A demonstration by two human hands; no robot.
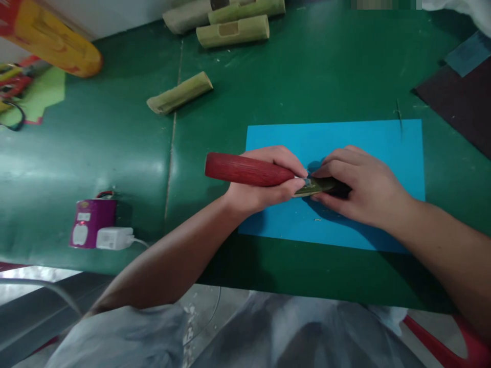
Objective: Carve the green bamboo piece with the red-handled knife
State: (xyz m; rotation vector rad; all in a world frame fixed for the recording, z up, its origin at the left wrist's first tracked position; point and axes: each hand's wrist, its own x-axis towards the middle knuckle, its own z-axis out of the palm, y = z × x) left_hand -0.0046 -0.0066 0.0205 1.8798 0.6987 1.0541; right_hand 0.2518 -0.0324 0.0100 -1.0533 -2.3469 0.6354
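Note:
My left hand point(264, 190) is closed round the red wooden handle of a carving knife point(245, 169), its short blade pointing right. The blade tip meets a small green bamboo strip point(316, 186) that lies on a blue sheet point(345, 138). My right hand point(360, 186) lies over the strip with fingers curled, pressing and gripping it against the sheet. Most of the strip is hidden under those fingers.
Several cut bamboo sections lie at the back of the green table point(115, 148): one point(180, 93) alone, others point(232, 31) stacked. A purple device point(92, 222) with a white plug point(114, 238) sits front left. Dark paper point(460, 99) lies at right, scissors point(11, 89) far left.

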